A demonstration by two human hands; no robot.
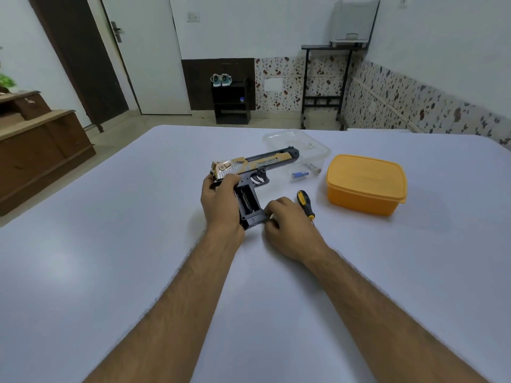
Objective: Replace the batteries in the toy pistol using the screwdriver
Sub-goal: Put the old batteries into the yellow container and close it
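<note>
Toy pistol (257, 172): mid-surface (110, 244), barrel pointing far-right, handle compartment open. Left hand (221, 200): grip curled round pistol's rear. Right hand (287, 222): fingers curled at handle base; held item cannot tell. Screwdriver (305, 204): just right of right hand. Orange box (365, 183), clear container (298, 150): right, far

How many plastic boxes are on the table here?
2: an orange box at the right, and a clear box behind the pistol, holding small items. None seems hidden.
</note>
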